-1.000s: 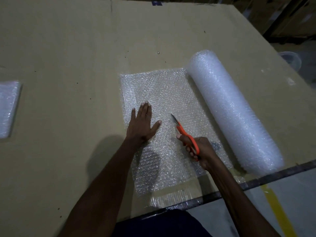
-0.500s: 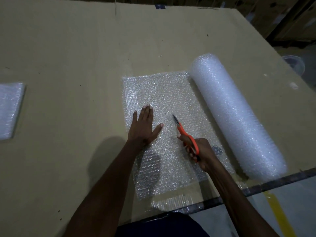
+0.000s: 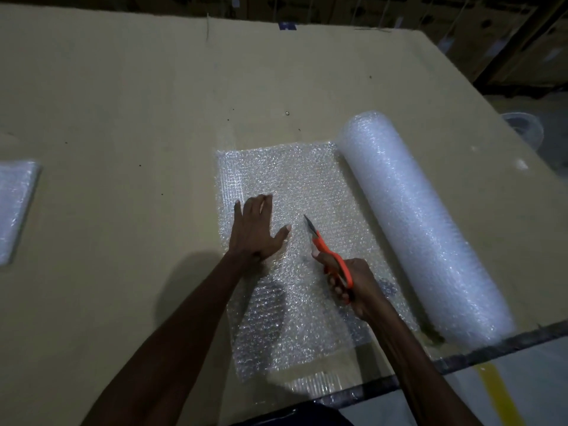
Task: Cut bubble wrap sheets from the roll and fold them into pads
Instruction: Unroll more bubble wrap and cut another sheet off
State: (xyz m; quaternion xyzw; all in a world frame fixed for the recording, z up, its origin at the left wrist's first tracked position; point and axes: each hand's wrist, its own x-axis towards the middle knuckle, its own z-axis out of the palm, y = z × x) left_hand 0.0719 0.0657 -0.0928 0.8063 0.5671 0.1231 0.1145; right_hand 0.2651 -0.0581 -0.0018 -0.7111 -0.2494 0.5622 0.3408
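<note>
1. The left hand (image 3: 256, 232) is lying flat at the frame's centre, fingers straight and thumb splayed, pressing down the unrolled bubble wrap sheet (image 3: 289, 186).
2. The right hand (image 3: 353, 284), lower right of centre, is gripping orange-handled scissors (image 3: 329, 256), blades pointing toward the upper left over the sheet.
3. Both forearms are reaching in from the bottom edge.
4. The bubble wrap roll (image 3: 421, 222) is lying diagonally on the right, touching the sheet's right edge.
5. A folded pad (image 3: 15, 207) is sitting at the left edge on the cardboard-covered table (image 3: 123, 103).
</note>
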